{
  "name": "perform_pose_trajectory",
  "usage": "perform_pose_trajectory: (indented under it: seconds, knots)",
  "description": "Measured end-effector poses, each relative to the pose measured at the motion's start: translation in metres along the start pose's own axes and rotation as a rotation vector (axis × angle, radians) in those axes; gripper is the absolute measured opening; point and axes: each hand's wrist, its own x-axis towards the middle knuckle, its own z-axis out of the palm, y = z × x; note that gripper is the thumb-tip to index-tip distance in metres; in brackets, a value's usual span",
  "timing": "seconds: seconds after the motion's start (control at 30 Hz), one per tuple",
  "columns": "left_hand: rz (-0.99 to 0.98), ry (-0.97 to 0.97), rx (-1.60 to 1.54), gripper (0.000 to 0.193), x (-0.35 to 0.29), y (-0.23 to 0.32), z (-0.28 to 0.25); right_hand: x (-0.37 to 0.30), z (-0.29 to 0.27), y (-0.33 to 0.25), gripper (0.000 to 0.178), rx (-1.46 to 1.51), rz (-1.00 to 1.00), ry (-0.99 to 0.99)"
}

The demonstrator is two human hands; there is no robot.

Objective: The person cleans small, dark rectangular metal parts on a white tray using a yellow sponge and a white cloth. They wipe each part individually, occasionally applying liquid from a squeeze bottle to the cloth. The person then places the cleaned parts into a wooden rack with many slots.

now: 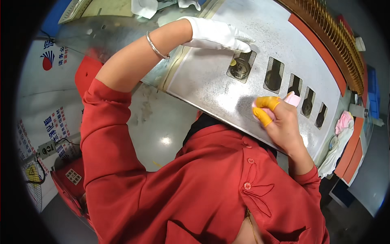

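Observation:
My left hand, in a white glove, reaches across the far side of a grey metal plate. Its fingers are stretched out, with the tips at the upper edge of a rectangular panel that bears a dark round-ended shape on fine mesh. A small yellowish spot shows on that panel. Yellow finger covers sit on my right hand, which is closed around a pink cloth over the plate's near part. Smaller, similar mesh panels continue in a row to the right; my right hand partly hides one.
A brown rack with a row of thin metal prongs curves along the far right, beside a red-orange strip. Pink and white cloths hang at the right edge. White crumpled pieces lie at the top left. A red bag stands lower left.

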Motion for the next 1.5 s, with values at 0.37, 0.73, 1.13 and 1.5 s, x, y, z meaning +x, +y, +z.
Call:
perform_pose_trajectory:
  seconds: [0.37,0.73,1.13,1.5]
  knots:
    - [-0.035,-0.048,0.171,0.057,0.028,0.063,0.013,-0.080,-0.012,0.013,0.013,0.443,0.551,-0.116]
    - [-0.125,-0.090,0.040,0.087,0.056,0.089,0.028,-0.116,-0.025,0.042,0.013,0.491,0.463,0.075]
    - [-0.061,-0.140,0.244,0.050,0.085,0.085,0.034,-0.142,-0.031,0.080,0.014,0.684,0.363,0.327]
    - [-0.084,-0.121,0.772,0.040,0.083,0.093,0.038,-0.142,-0.033,0.083,0.013,0.695,0.293,0.287]
